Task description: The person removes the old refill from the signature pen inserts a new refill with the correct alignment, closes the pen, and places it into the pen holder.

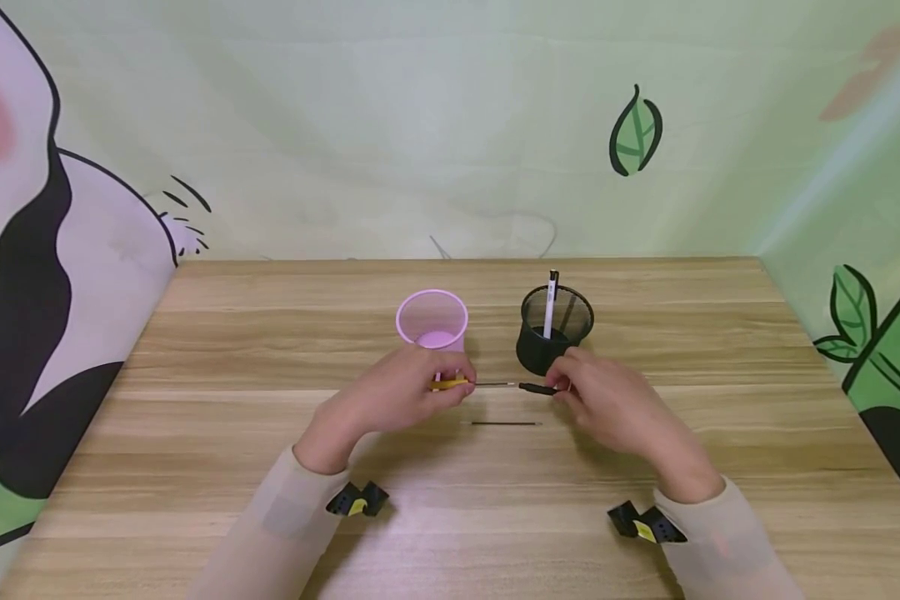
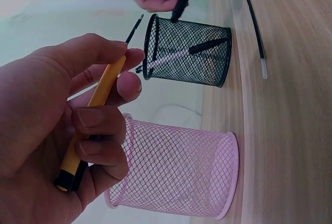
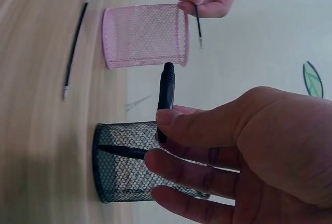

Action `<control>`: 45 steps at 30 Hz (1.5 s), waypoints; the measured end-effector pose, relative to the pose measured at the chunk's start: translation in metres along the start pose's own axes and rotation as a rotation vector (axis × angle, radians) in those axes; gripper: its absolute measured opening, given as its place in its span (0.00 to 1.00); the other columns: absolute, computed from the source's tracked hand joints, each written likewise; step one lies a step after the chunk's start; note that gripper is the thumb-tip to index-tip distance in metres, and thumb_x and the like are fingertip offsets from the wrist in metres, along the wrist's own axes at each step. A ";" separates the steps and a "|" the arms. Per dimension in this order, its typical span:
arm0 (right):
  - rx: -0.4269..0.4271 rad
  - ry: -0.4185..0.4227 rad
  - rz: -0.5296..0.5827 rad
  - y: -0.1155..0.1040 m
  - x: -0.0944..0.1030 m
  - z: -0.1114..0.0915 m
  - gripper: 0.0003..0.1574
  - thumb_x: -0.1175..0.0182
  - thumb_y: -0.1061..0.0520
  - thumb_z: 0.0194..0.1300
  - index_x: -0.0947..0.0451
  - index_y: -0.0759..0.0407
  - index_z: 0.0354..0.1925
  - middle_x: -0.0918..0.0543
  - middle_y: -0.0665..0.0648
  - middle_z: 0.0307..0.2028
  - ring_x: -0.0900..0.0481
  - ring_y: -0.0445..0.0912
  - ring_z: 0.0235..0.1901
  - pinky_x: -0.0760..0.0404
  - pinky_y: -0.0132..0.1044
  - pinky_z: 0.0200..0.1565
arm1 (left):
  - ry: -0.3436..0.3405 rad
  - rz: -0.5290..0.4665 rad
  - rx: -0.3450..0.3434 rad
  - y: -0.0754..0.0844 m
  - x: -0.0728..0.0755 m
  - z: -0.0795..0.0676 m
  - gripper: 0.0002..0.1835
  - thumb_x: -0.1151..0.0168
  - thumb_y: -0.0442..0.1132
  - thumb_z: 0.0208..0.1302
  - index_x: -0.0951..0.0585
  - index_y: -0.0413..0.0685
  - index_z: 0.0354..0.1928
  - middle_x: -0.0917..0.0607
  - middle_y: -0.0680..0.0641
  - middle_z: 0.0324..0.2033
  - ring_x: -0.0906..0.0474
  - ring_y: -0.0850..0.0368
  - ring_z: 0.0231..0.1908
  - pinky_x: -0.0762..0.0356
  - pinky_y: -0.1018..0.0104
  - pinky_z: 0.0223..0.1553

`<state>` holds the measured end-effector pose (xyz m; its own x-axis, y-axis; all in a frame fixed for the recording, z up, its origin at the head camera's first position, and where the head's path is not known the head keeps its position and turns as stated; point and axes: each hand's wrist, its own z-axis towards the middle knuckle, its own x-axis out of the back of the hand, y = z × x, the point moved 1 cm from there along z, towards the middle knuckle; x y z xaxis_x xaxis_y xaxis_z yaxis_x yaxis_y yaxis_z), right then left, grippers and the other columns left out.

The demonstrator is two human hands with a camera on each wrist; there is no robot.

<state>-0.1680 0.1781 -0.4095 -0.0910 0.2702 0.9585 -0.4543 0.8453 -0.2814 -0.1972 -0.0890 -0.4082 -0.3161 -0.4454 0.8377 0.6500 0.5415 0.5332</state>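
My left hand (image 1: 408,385) holds a yellow pen barrel (image 2: 104,86) with a black end, its fingers curled round it. A thin dark refill (image 2: 134,29) sticks out of the barrel's front, pointing to the right hand. Between thumb and fingertips, my right hand (image 1: 607,400) pinches a black ribbed pen grip section (image 3: 166,89). In the head view the refill's tip lies close to this grip section; the right wrist view shows the two apart. A second refill (image 1: 506,423) lies on the table just in front of the hands.
Behind the left hand stands a pink mesh pen cup (image 1: 432,292). Behind the right hand is a black mesh pen cup (image 1: 532,350) with a white and black pen (image 1: 550,304) leaning in it. The wooden table (image 1: 495,533) meets a printed cloth backdrop (image 1: 420,125) at its far edge.
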 end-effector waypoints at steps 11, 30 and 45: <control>0.021 0.020 0.017 -0.005 0.009 -0.003 0.05 0.38 0.57 0.65 0.21 0.51 0.41 0.23 0.47 0.37 0.24 0.41 0.34 0.25 0.37 0.35 | 0.003 0.012 0.013 -0.002 -0.001 0.000 0.03 0.42 0.46 0.68 0.19 0.61 0.39 0.24 0.62 0.26 0.29 0.65 0.29 0.29 0.69 0.31; 0.061 0.064 0.011 -0.010 0.011 -0.001 0.06 0.37 0.58 0.65 0.20 0.51 0.41 0.23 0.46 0.37 0.23 0.40 0.34 0.25 0.37 0.35 | 0.001 -0.007 0.002 -0.001 -0.002 0.001 0.04 0.41 0.46 0.68 0.19 0.60 0.39 0.22 0.61 0.27 0.28 0.65 0.29 0.29 0.69 0.32; 0.073 0.097 0.043 -0.015 0.008 0.001 0.06 0.36 0.57 0.64 0.21 0.50 0.41 0.21 0.46 0.36 0.24 0.40 0.32 0.26 0.37 0.35 | -0.015 0.000 0.034 0.002 -0.004 0.002 0.03 0.42 0.47 0.68 0.20 0.62 0.40 0.22 0.62 0.28 0.27 0.65 0.31 0.27 0.69 0.35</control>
<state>-0.1628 0.1670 -0.3978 -0.0277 0.3520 0.9356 -0.5157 0.7967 -0.3150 -0.1958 -0.0847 -0.4098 -0.3264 -0.4353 0.8390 0.6262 0.5654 0.5369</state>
